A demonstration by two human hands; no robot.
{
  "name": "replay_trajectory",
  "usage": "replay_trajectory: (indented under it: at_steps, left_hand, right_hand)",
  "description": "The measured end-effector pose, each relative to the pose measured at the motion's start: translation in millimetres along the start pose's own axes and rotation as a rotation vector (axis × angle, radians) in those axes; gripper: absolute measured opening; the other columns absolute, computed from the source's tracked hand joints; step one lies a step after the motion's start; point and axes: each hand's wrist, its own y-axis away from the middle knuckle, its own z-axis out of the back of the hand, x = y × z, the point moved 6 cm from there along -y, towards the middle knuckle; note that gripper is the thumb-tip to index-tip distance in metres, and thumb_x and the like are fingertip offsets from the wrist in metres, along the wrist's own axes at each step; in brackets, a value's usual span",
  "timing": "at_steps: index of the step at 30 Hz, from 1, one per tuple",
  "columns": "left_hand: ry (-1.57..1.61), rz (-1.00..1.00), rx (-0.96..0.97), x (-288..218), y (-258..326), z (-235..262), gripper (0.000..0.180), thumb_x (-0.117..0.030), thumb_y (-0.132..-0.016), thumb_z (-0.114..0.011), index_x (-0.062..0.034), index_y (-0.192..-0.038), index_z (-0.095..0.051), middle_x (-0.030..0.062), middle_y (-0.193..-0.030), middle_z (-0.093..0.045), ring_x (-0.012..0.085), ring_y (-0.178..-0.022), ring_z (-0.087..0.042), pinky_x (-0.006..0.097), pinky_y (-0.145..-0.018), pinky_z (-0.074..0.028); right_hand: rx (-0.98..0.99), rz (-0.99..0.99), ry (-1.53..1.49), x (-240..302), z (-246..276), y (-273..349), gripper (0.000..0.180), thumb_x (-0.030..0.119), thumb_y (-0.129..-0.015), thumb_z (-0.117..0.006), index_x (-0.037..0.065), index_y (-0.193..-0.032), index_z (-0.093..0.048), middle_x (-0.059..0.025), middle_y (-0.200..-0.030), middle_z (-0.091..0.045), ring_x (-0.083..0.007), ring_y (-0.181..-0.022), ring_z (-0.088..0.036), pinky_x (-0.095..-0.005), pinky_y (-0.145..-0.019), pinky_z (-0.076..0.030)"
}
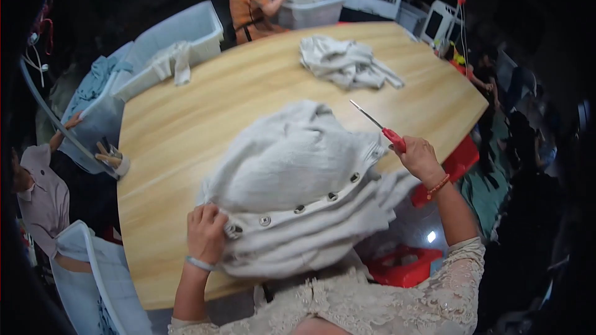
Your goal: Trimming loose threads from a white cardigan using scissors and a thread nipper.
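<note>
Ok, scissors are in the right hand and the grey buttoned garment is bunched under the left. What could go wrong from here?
The right hand holds the red-handled scissors with the blades pointing up and away over the table; a swing could snag the grey garment. The left hand grips the button strip, so a cut there could come close to its fingers. The garment's lower folds overhang the near edge and may slide.

I see a soft, matt grey woven cloth garment (292, 192) with dull metal snap buttons (265, 220) along its band. The scissors (380, 127) at 3 o'clock have shiny metal blades and glossy red plastic handles. The table (186, 130) is smooth, pale wood-grain laminate with a low sheen. At 12 o'clock lies another matt, crumpled grey cloth (344, 62).
</note>
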Motion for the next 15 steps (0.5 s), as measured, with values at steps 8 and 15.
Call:
replay_trajectory:
  at_steps: [8,15]
  left_hand:
    - [0.230,0.022,0.243,-23.8,8.2,-14.8,0.047,-0.008,-0.072,-0.069,-0.0052,-0.119,-0.059,0.0166,-0.110,-0.054,0.0357,-0.105,-0.051,0.044,-0.092,-0.042]
    - [0.284,0.103,0.254,-16.8,21.1,-33.9,0.032,-0.006,-0.073,-0.075,-0.0045,-0.101,-0.059,0.0135,-0.096,-0.054,0.0341,-0.092,-0.055,0.042,-0.079,-0.046]
  right_hand:
    - [-0.075,0.028,0.074,16.3,-8.2,97.7,0.023,0.003,-0.082,-0.062,0.003,-0.104,-0.053,-0.0164,-0.103,-0.056,-0.0369,-0.097,-0.058,-0.0467,-0.078,-0.051]
    - [0.297,0.436,-0.404,105.7,-11.4,121.8,0.033,-0.001,-0.079,-0.061,0.005,-0.112,-0.060,-0.0191,-0.099,-0.065,-0.0396,-0.093,-0.062,-0.0447,-0.080,-0.050]
